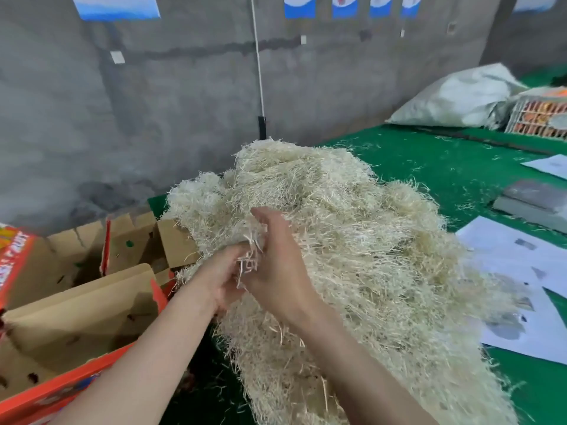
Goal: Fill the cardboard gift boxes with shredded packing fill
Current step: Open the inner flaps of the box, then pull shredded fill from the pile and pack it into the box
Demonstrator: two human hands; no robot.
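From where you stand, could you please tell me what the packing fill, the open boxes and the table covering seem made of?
Packing fill: pale, matte thin strands, probably shredded paper or wood wool. Boxes: plain brown cardboard inside, orange print outside. Table covering: green, fuzzy, likely felt or turf.

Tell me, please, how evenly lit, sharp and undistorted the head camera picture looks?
Head view: soft, even light, no glare or hard shadows. Head view: the fill is fairly sharp mid-frame, the posters and the box at the left edge soft. Head view: the wide lens seems to tilt the white cord.
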